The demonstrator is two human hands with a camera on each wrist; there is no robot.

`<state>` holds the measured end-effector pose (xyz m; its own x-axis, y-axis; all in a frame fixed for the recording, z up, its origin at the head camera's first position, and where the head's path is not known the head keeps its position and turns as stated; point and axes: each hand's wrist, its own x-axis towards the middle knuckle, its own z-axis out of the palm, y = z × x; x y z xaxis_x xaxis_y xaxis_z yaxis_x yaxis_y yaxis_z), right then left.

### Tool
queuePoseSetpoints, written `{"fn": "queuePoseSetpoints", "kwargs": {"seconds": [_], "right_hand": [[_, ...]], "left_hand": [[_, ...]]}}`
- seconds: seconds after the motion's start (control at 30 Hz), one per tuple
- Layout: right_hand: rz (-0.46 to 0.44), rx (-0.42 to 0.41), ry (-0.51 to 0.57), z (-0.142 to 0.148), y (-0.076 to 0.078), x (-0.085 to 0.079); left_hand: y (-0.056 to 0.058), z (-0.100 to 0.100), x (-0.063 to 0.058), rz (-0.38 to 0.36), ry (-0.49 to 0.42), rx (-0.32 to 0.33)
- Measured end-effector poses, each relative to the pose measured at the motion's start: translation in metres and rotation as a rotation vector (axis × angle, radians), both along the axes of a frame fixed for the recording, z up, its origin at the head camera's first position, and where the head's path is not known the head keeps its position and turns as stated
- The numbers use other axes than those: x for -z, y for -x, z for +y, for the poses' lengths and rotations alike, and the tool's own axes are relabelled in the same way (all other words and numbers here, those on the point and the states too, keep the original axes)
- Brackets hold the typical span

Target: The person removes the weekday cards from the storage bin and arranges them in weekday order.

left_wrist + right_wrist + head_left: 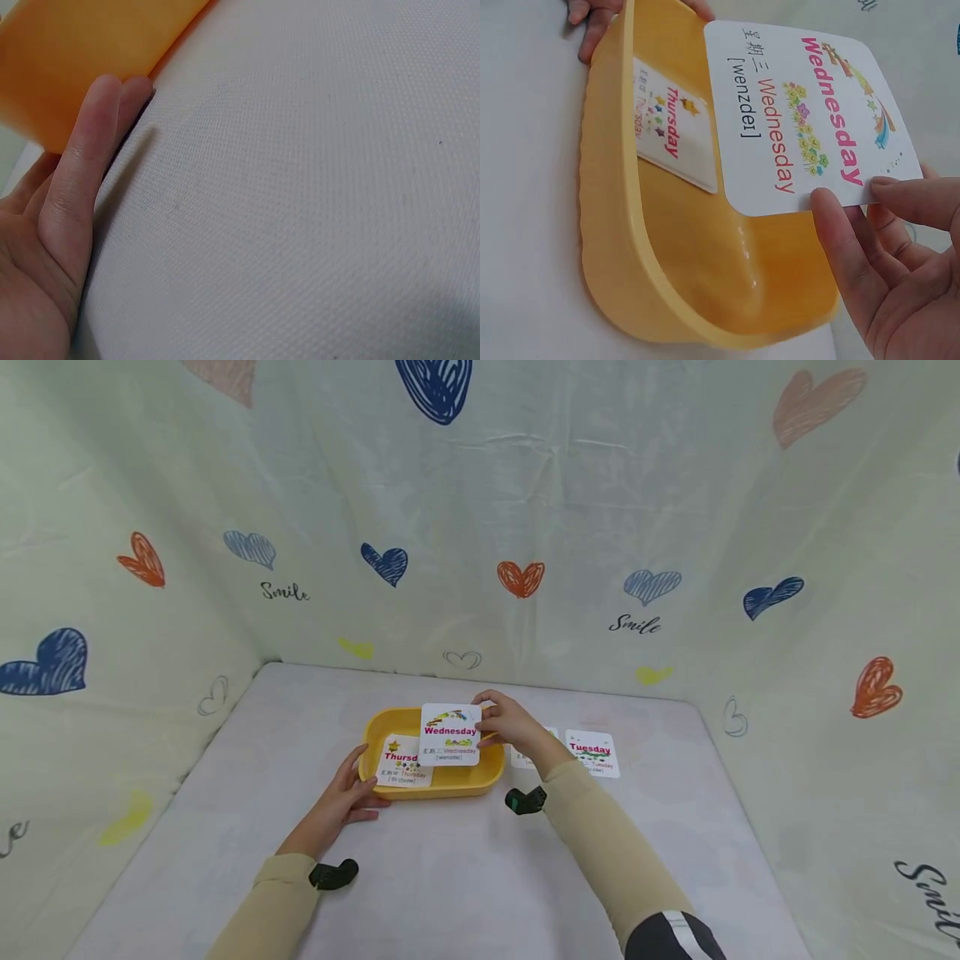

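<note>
My right hand [517, 725] pinches the lower edge of a white Wednesday card [795, 112] between thumb and fingers, holding it above a yellow tray [615, 225]. Inside the tray lies a Thursday card [675, 135], partly covered by the raised card in the head view. At the tray's left end, my left hand [348, 793] grips the corner, its fingers spread along the outer wall in the left wrist view. On the table to the right are a Tuesday card [592, 753] and another card [522, 761], mostly hidden behind my right wrist.
A white-covered table [450, 877] carries everything. Behind it and at both sides hangs a pale curtain [450, 502] printed with hearts and the word Smile. Dark straps [333, 874] circle the wrists.
</note>
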<state>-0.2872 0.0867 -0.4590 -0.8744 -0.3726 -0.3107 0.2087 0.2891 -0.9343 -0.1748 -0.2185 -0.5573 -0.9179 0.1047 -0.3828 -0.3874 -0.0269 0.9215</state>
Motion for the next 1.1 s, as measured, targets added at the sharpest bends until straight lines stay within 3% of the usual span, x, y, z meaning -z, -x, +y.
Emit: {"fn": "queuePoseSetpoints", "kwargs": {"seconds": [0.37,0.67,1.1], "right_hand": [[-0.018,0.031,0.008,0.025,-0.012,-0.009],[0.002,0.094,-0.046,0.054,-0.024,-0.017],[0.012,0.222,-0.084,0.104,-0.036,-0.001]], "left_hand": [[-0.001,-0.001,0.000,-0.005,0.002,-0.005],[-0.001,-0.001,0.001,-0.008,0.021,0.003],[0.000,0.001,0.000,-0.015,0.010,-0.023]]}}
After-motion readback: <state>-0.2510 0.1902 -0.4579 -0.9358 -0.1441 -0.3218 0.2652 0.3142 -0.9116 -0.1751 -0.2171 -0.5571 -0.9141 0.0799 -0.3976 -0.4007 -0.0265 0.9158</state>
